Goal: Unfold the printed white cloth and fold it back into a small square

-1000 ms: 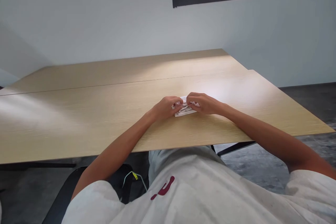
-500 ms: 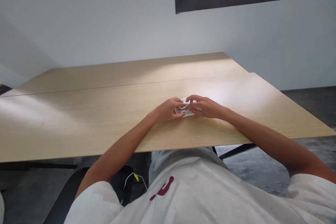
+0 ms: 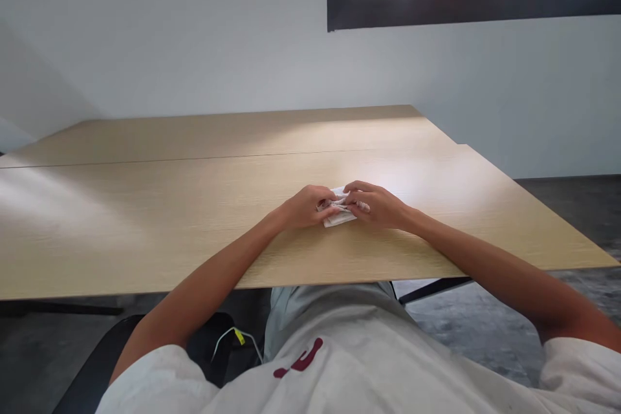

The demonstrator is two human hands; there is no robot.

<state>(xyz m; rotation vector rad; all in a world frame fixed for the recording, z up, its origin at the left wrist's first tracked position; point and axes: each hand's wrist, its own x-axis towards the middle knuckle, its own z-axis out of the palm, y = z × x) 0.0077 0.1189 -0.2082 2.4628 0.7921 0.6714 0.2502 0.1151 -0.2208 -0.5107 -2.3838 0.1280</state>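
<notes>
A small folded white cloth [image 3: 338, 215] with faint pink marks lies on the light wooden table [image 3: 169, 207], near its front edge. My left hand [image 3: 306, 206] pinches the cloth's left side with curled fingers. My right hand [image 3: 376, 204] presses and pinches its right side, fingers bent over the top. Both hands meet over the cloth and hide most of it.
A second table top [image 3: 218, 129] of the same wood joins the first behind a seam and reaches the grey wall. A black-framed window [image 3: 460, 3] sits at the upper right. A dark chair [image 3: 111, 369] and a thin cable [image 3: 237, 336] show below the table edge.
The camera has tilted up a little, showing more of the window. My fingers have shifted slightly on the cloth; both hands stay over it in the same spot.
</notes>
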